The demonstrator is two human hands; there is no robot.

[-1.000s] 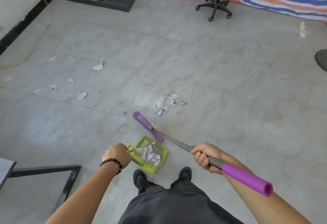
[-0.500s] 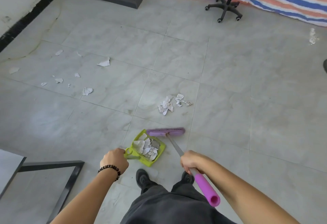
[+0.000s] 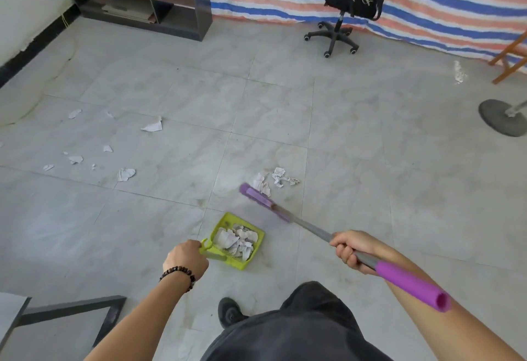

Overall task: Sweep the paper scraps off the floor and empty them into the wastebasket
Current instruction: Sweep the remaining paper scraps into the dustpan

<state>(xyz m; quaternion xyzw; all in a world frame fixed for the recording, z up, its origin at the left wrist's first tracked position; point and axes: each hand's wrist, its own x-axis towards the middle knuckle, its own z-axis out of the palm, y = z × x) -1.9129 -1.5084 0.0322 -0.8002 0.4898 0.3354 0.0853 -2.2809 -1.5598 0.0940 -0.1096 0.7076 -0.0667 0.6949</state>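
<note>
Head view. The left grip (image 3: 185, 258) is curled round the handle of the green dustpan (image 3: 226, 219), which sits on the floor (image 3: 370, 161) just ahead of the person's shoe. The right grip (image 3: 352, 251) is wrapped round the grey shaft of the broom (image 3: 308, 225), just forward of its purple foam sleeve. The broom head lies low at the near edge of a small pile of paper scraps (image 3: 273, 179); whether it touches them cannot be confirmed. A load of crumpled scraps (image 3: 236, 239) lies in the pan. Loose scraps (image 3: 125, 174) are scattered well apart to the left. The wastebasket is not in view.

Handling assessment:
- **Scraps:** They look light, soft and crumpled, so they are likely to skid or flutter on smooth tile under a fast stroke. Short, low strokes are advised. Flat torn pieces may slide under the pan lip, so the lip should be pressed flush to the floor.
- **Dustpan:** It appears to be light, rigid plastic with shallow walls. It should be carried level by the handle, or the load may spill.
- **Broom:** It looks light and stiff. The mid-shaft hold suits close control, and the foam sleeve probably gives a surer hold for longer reaches.
</note>
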